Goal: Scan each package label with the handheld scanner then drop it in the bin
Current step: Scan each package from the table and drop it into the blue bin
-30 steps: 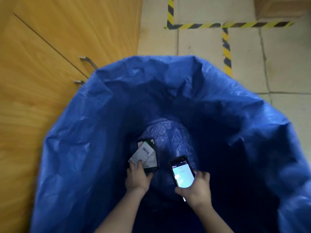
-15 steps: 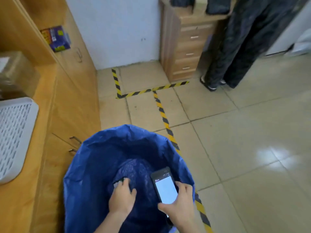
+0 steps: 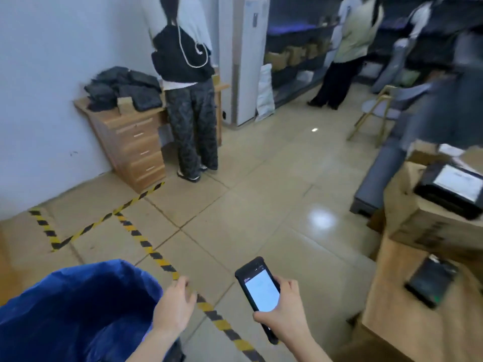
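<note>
while the tiled floor (image 3: 261, 205) spreads wide, crossed by yellow-and-black tape (image 3: 162, 262), the blue bin (image 3: 78, 309) stands at lower left, mouth open. at the right a wooden table (image 3: 392, 322) carries a cardboard box (image 3: 413, 218), and a black package with a white label (image 3: 449, 188) lies on top of it. the right hand (image 3: 283, 320) grips the handheld scanner (image 3: 261, 288), screen lit and facing up. the left hand (image 3: 175, 307) hovers empty just beside the bin's rim, fingers loosely relaxed.

Your right hand (image 3: 285, 320) grips the lit handheld scanner (image 3: 260, 293); your left hand (image 3: 175, 307) hangs empty, fingers loose, beside the blue bin's (image 3: 78, 309) rim, over striped floor tape (image 3: 146, 246).
</note>
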